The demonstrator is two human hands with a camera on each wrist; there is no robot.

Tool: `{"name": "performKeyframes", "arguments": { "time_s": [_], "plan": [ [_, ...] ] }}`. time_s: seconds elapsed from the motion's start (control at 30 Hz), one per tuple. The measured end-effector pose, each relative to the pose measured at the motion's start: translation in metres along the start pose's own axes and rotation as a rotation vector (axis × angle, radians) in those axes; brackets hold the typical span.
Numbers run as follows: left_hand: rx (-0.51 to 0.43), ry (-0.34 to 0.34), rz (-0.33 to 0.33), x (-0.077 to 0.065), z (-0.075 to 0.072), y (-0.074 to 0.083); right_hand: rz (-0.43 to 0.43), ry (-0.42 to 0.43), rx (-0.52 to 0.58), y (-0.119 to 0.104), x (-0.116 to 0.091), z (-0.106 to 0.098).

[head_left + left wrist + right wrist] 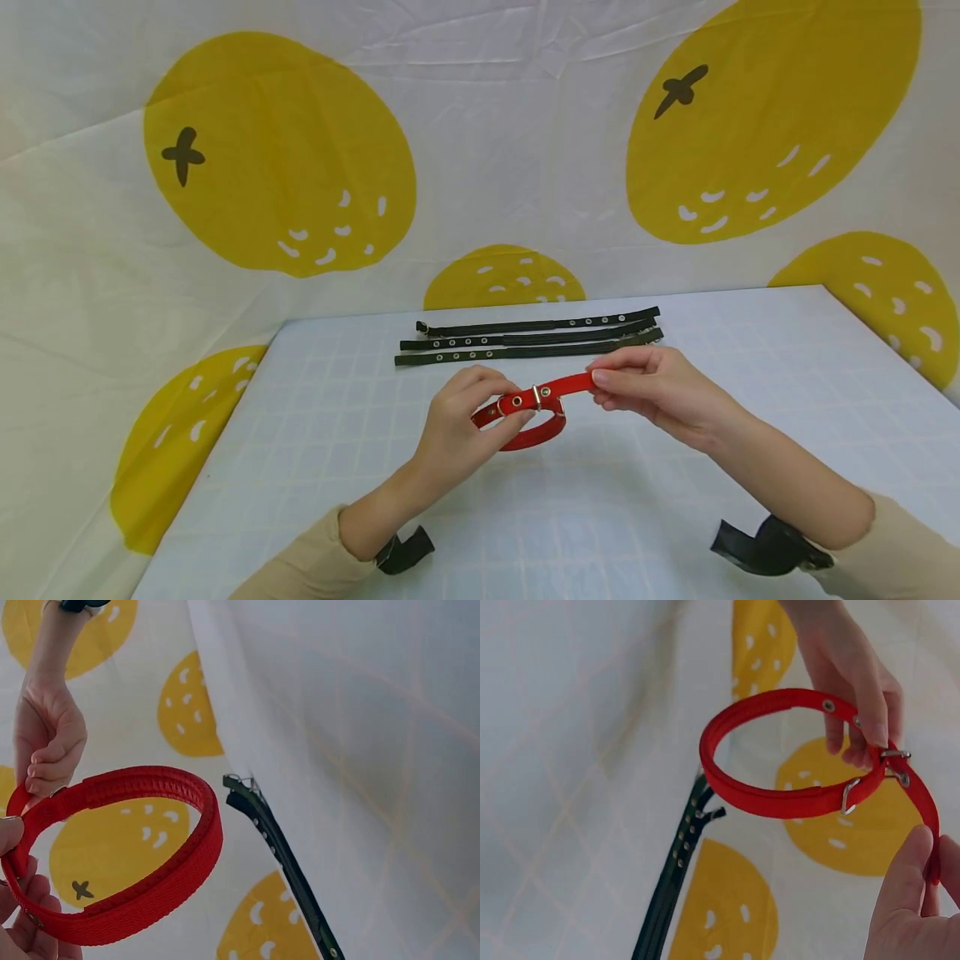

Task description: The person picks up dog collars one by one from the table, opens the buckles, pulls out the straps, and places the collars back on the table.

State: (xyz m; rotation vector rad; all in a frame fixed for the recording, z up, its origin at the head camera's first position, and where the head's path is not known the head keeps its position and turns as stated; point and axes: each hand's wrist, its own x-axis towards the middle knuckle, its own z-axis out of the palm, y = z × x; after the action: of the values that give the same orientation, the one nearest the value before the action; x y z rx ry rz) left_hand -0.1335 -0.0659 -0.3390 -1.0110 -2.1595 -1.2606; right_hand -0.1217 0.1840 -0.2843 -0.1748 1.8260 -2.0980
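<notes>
A red pet collar is held in the air above the table, bent into a loop with its strap through a metal buckle. My left hand pinches the strap just left of the buckle, thumb in front. With thumb and fingertips, my right hand grips the free end of the strap and holds it out to the right. The right wrist view shows the whole loop of the collar, a metal D-ring and eyelets in the band. In the left wrist view the collar hides part of the background.
Behind the hands lie several dark collars with eyelets, side by side near the table's back edge. The table has a pale checked cover. A white curtain with yellow fruit shapes hangs behind it.
</notes>
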Motion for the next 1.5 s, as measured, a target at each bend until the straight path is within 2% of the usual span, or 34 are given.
{"name": "performKeyframes", "arguments": {
  "time_s": [0.5, 0.97, 1.03, 1.2, 1.27, 1.37, 1.5],
  "plan": [
    [0.032, -0.044, 0.011, -0.001, -0.002, 0.002, -0.019, -0.019, 0.024, 0.000, -0.006, -0.009],
    [-0.024, -0.055, 0.022, 0.003, 0.003, 0.005, -0.050, -0.057, 0.020, 0.001, -0.001, -0.006],
    [-0.037, -0.050, 0.010, 0.003, 0.002, 0.006, -0.077, -0.064, -0.069, 0.003, 0.000, -0.008],
    [-0.062, -0.009, -0.052, 0.005, 0.000, 0.006, -0.160, -0.097, -0.463, 0.014, 0.004, -0.015],
    [-0.081, 0.005, -0.086, 0.007, -0.002, 0.007, -0.186, -0.110, -0.573, 0.021, 0.007, -0.015],
    [-0.124, 0.006, -0.126, 0.008, -0.002, 0.007, -0.235, -0.101, -0.646, 0.032, 0.011, -0.011],
    [-0.144, -0.009, -0.143, 0.008, 0.002, 0.006, -0.286, -0.046, -0.655, 0.037, 0.015, -0.001]
  ]
}}
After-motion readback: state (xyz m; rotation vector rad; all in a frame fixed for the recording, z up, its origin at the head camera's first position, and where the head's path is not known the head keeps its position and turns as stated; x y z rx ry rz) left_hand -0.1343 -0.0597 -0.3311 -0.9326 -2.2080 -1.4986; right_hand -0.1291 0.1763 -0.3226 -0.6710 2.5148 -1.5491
